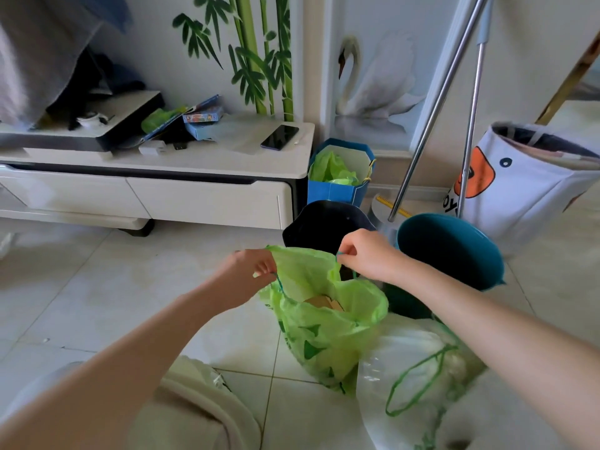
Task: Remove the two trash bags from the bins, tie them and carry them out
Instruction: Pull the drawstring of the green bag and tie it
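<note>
A green trash bag [328, 332] stands on the tiled floor, its mouth open with brown cardboard showing inside. My left hand [246, 271] pinches the drawstring at the bag's left rim. My right hand [367, 254] pinches the drawstring at the right rim. A whitish translucent trash bag [412, 362] with a green drawstring loop lies on the floor right of the green bag. Behind them stand a black bin [324, 222] and a teal bin [454, 251], both without a liner.
A low white TV cabinet [156, 186] with a phone [279, 137] stands at the back left. A blue paper bag [341, 173] holds green plastic. Metal mop poles [431, 118] lean right, beside a white duck-print tote [522, 186]. My knee [194, 410] is bottom left.
</note>
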Tool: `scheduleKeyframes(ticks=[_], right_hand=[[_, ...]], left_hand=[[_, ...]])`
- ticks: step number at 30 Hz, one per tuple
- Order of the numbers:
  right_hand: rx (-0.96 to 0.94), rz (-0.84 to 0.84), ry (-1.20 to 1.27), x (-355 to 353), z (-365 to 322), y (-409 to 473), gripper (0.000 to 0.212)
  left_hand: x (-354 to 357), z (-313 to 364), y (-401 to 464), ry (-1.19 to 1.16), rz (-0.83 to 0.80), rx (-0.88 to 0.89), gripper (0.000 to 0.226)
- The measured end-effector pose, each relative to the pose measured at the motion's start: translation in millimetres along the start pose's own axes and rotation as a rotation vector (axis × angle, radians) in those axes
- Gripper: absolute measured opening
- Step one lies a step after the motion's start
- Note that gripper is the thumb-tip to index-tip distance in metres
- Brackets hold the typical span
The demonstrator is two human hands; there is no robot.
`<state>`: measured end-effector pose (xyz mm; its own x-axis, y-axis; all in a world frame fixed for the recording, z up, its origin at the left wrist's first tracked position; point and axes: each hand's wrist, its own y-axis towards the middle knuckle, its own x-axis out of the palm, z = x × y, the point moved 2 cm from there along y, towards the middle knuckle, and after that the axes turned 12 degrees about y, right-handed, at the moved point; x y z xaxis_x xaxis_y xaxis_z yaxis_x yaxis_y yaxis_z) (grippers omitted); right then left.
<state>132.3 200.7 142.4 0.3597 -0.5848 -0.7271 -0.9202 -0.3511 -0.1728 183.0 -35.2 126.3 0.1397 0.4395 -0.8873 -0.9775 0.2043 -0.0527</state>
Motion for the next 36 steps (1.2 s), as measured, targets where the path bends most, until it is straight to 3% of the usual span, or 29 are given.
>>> scheduleKeyframes(ticks=[5,9,11,12,15,16,22,26,28,30,32,34,36], right_hand=[[-0.112,0.225,0.128,-55.2,-50.4,-0.1,0.012],[-0.303,0.489,0.409,-105.5,-101.2,-17.3,0.007],[-0.364,0.556,0.496,-114.5,-112.6,-27.8,0.006],[-0.344,0.522,0.448,-110.4,-111.5,-30.2,0.006],[-0.137,0.297,0.138,-79.3,-87.6,-35.1,0.009],[-0.106,0.296,0.134,-74.6,-80.3,-36.5,0.008],[-0.199,0.385,0.292,-81.3,-89.7,-39.1,0.009],[-0.237,0.394,0.33,-82.7,-96.8,-37.8,0.006],[-0.252,0.502,0.464,-89.0,-95.5,-39.8,0.008],[-0.25,0.602,0.563,-89.9,-89.6,-43.1,0.011],[-0.195,0.52,0.501,-80.3,-82.5,-47.7,0.02],[-0.151,0.448,0.451,-72.0,-75.8,-52.6,0.023],[-0.159,0.433,0.505,-72.2,-74.0,-56.9,0.021]], left_hand=[[-54.3,41.8,7.7,-0.131,0.196,-0.068,0.022],[-117.1,82.5,4.9,-0.362,0.528,-0.005,0.016],[-134.7,93.8,0.6,-0.451,0.612,0.042,0.018],[-134.9,96.2,0.1,-0.427,0.568,0.059,0.019],[-105.7,85.3,0.8,-0.123,0.236,0.011,0.025],[-97.8,79.3,-1.1,-0.106,0.198,-0.017,0.025],[-103.5,70.3,-5.8,-0.349,0.376,-0.087,0.021],[-102.4,76.8,-3.8,-0.332,0.34,-0.049,0.019],[-97.8,79.9,-3.2,-0.257,0.275,-0.02,0.02],[-95.0,81.3,-3.2,-0.224,0.319,-0.021,0.016],[-90.8,81.4,-3.1,-0.225,0.321,-0.024,0.008],[-79.5,85.6,-4.4,-0.062,0.155,-0.002,0.012],[-72.6,92.6,-4.8,-0.068,0.166,-0.004,0.014]])
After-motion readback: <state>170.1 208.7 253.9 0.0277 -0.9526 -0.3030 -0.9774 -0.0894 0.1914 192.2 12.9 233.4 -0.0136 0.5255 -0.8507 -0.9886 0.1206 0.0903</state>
